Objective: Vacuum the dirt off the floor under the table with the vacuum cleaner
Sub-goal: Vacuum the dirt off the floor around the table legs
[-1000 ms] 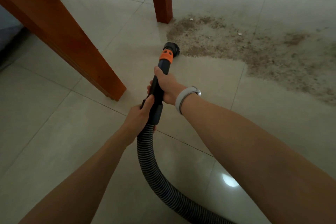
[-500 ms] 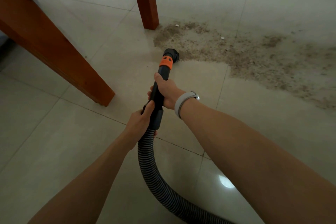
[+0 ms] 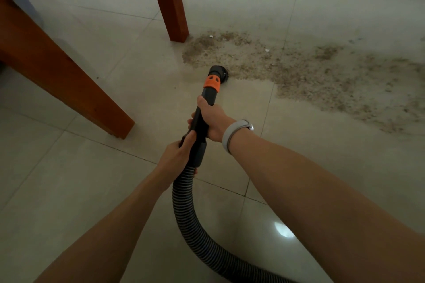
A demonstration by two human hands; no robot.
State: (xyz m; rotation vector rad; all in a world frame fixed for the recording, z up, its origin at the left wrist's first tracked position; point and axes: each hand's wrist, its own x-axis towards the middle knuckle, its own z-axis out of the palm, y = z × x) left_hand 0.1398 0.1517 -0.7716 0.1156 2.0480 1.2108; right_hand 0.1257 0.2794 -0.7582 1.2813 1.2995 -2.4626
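- The hose (image 3: 184, 211), ribbed and dark, curves in from the near right edge and rises toward the middle of the floor (image 3: 69, 190), where it joins the black wand (image 3: 200, 126).
- A bright spot of light (image 3: 281, 230) shows on the glossy tile just right of the hose.
- The left hand (image 3: 177, 156) grips the near end of the wand, right where the hose meets it, with its fingers wrapped round the tube.
- The right hand (image 3: 212, 120) grips the wand just beyond the left, thumb laid along the top; the 2 hands are touching or nearly so.
- A pale wristband (image 3: 232, 134) sits on the right wrist.
- Past the right hand the wand carries an orange collar (image 3: 212, 82), then ends in a round black nozzle (image 3: 219, 72) set down on the tile.
- The nozzle rests at the near left edge of the dirt (image 3: 299, 73), a brown gritty patch that spreads from there to the far right across several tiles.
- 2 small white bits lie in the far part of the dirt.
- The near table leg (image 3: 57, 71), reddish wood, stands left of the hands, well apart from the nozzle.
- The far table leg (image 3: 170, 0) stands beyond the nozzle, its foot just beside the far left end of the dirt.
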